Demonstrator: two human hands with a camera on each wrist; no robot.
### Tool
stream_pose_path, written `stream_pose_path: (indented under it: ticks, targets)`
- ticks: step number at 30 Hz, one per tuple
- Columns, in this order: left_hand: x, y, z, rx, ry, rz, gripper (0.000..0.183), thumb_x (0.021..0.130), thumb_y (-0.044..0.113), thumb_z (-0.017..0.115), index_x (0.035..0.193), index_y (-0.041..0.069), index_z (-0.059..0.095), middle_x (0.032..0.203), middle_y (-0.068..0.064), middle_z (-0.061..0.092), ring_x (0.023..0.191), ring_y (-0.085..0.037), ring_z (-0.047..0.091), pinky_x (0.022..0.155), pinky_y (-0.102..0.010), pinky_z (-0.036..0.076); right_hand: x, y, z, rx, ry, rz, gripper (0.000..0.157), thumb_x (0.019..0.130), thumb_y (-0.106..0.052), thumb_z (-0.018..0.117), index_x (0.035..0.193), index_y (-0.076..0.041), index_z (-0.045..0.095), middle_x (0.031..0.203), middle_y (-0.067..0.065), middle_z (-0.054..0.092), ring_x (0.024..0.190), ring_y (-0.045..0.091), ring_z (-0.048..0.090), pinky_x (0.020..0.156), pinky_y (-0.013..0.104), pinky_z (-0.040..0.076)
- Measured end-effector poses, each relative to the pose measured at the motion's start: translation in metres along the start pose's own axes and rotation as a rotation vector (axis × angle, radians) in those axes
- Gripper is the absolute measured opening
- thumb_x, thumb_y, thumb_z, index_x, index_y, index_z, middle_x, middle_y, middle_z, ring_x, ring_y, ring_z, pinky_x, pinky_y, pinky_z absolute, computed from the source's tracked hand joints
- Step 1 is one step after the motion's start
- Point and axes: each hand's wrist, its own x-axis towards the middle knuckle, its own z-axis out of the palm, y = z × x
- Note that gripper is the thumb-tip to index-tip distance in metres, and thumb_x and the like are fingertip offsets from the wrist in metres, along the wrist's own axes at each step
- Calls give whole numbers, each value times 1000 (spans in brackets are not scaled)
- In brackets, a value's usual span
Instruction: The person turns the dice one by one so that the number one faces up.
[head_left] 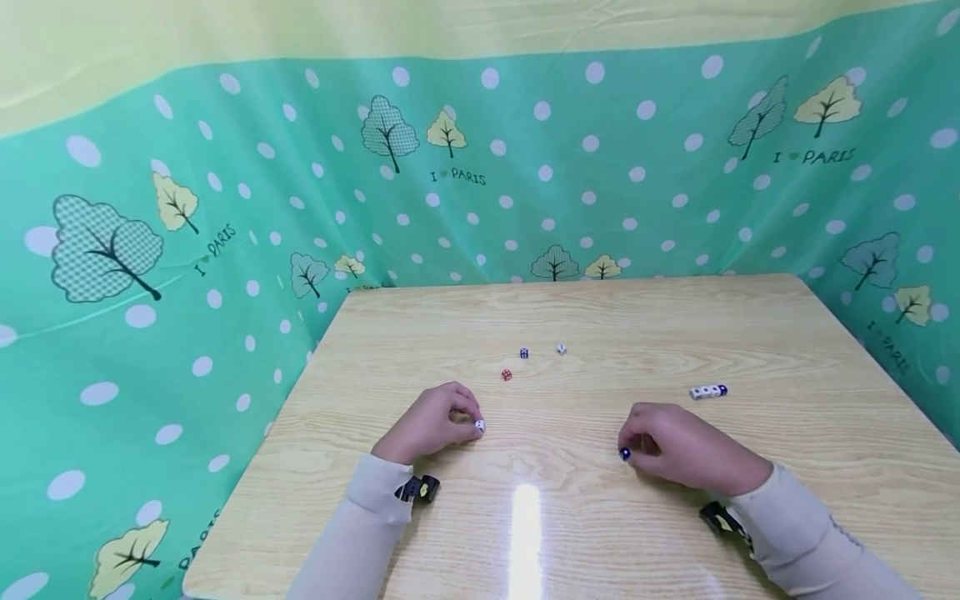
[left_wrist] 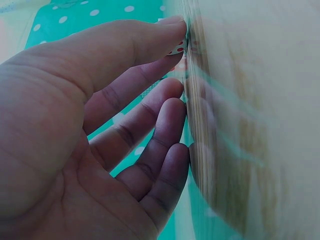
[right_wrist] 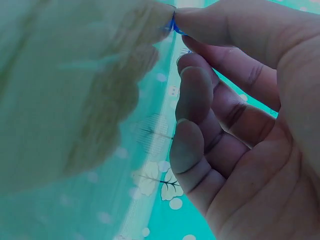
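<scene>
In the head view my left hand pinches a white die between thumb and index finger, low over the table. The left wrist view shows red pips on that die, mostly covered by the thumb. To the right, my right hand pinches a blue die at the tabletop. Only a blue sliver of it shows past the thumb in the right wrist view. Beyond the right hand lies a short row of white dice with a blue die at its right end.
Farther back on the wooden table sit a red die, a dark blue die and a white die, spaced apart. A green dotted curtain hangs behind the table and along its sides.
</scene>
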Motion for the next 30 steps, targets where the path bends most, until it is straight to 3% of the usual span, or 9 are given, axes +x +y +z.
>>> stream_pose_path:
  ticks: [11, 18, 24, 30]
  targets:
    - [0, 0, 0, 4, -1, 2, 11, 85, 20, 87, 86, 27, 79, 112, 12, 64, 107, -15, 58, 101, -43, 48, -2, 5, -8, 13, 24, 32, 20, 88, -14, 81, 96, -31, 76, 93, -17, 63, 81, 0, 58, 71, 23, 53]
    - [0, 0, 0, 10, 1, 4, 11, 85, 20, 87, 86, 27, 79, 112, 12, 64, 107, -14, 58, 101, -42, 48, -8, 25, -20, 27, 77, 52, 18, 90, -14, 79, 100, -28, 76, 96, -16, 65, 85, 0, 60, 75, 24, 55]
    - [0, 1, 0, 15, 2, 7, 10, 85, 20, 87, 87, 26, 79, 112, 12, 64, 107, -14, 59, 101, -42, 48, -12, 45, -30, -34, 156, 80, 18, 89, -16, 82, 103, -26, 77, 99, -14, 67, 93, 10, 65, 79, 34, 57]
    - [0, 1, 0, 8, -2, 4, 9, 86, 20, 87, 87, 25, 80, 111, 12, 64, 107, -15, 58, 100, -42, 48, -19, 61, -39, -79, 253, 117, 16, 89, -12, 80, 99, -24, 79, 105, -4, 70, 102, 23, 68, 85, 46, 56]
